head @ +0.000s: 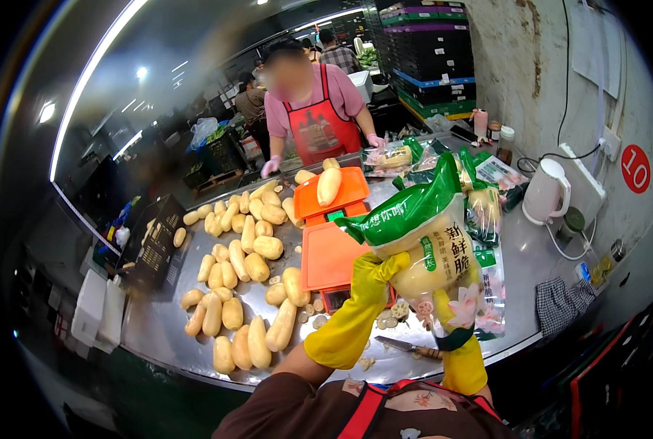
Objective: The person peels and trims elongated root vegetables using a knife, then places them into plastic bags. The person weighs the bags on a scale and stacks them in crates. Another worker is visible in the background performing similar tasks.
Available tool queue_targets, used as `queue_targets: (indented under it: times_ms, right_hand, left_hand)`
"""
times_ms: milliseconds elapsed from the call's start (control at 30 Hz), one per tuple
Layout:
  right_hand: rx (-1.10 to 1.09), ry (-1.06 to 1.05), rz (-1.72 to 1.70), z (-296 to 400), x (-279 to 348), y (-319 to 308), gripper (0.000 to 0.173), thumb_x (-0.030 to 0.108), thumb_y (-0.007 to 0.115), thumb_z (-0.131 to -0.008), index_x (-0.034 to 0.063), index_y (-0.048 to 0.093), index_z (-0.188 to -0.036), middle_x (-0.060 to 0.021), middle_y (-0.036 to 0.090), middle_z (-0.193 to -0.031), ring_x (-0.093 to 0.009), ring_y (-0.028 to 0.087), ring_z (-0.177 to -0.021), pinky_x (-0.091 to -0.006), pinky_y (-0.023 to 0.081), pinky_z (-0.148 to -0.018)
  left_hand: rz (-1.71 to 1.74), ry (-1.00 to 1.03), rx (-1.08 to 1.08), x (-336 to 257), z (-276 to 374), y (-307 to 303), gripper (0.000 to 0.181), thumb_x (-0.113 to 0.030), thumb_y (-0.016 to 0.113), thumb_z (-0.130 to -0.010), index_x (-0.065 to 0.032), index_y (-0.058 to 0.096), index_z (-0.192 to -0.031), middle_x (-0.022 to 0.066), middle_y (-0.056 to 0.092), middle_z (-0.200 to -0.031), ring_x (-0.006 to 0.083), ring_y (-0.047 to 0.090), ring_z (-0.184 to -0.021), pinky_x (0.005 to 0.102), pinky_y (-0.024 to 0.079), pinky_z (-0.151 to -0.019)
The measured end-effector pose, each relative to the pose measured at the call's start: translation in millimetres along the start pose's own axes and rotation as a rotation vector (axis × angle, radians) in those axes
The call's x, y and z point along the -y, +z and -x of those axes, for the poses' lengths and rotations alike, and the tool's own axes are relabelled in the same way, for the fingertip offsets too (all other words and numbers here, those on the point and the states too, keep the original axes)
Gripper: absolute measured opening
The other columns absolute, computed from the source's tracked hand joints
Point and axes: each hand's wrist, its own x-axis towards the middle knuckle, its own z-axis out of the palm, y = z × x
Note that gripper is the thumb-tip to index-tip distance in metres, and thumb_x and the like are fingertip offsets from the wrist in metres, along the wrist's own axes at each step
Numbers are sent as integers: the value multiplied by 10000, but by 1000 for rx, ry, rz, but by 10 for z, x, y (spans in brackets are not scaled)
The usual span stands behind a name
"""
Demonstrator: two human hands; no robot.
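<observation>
My left hand [378, 274], in a yellow rubber glove, grips the side of a printed plastic bag [414, 219] with a green band. Pale lotus root segments show through the bag's see-through part. My right hand [465, 365], gloved in yellow too, is at the bag's lower end. Its fingers show only partly through the plastic, and whether they are inside or behind it I cannot tell. Below the bag a knife [409, 347] with a wooden handle lies on the metal table [156, 324]. Left of my hands are two orange scales, the near one [332, 258] with a bare pan.
Several peeled lotus roots [236, 260] cover the table's left part. One root [329, 186] rests on the far scale [304, 203]. Filled bags [483, 214], flat bags [491, 296] and a kettle [546, 192] stand or lie right. A co-worker [324, 120] in a red apron faces me.
</observation>
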Motion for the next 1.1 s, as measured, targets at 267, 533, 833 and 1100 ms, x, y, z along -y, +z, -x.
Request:
queue_targets:
  times_ms: [267, 533, 833, 1100]
  right_hand:
    - [-106, 18, 96, 176, -210, 71, 794, 233, 736, -775, 18, 335, -1425, -168, 453, -1352, -279, 516, -1179, -374, 458, -969]
    - [-335, -10, 441, 128, -440, -181, 857, 415, 740, -763, 11, 361, -1417, -193, 433, -1362, -319, 512, -1173, -397, 455, -958]
    - [-62, 231, 489, 117, -268, -166, 795, 489, 638, -817, 23, 385, -1410, -200, 442, -1361, -347, 505, -1180, -432, 445, -974]
    - [44, 481, -1070, 101, -602, -142, 722, 509, 483, -896, 26, 369, -1420, -206, 452, -1381, -361, 486, -1227, -471, 429, -1016]
  left_hand:
    - [-75, 70, -2, -14, -110, -190, 257, -138, 748, -847, 11, 690, -1049, 43, 692, -963, 117, 622, -858, 264, 507, -745]
    - [108, -35, 156, 43, -37, -118, 437, -177, 718, -876, -38, 572, -1264, 33, 626, -1202, 131, 579, -1075, 286, 460, -920]
    - [15, 94, -32, 160, -11, -387, 219, -65, 768, -808, -39, 708, -1016, 19, 709, -968, 105, 641, -877, 268, 516, -788]
    - [2, 122, 83, 206, -203, -398, 294, -124, 747, -841, -31, 653, -1104, 11, 667, -1018, 126, 611, -930, 288, 502, -844]
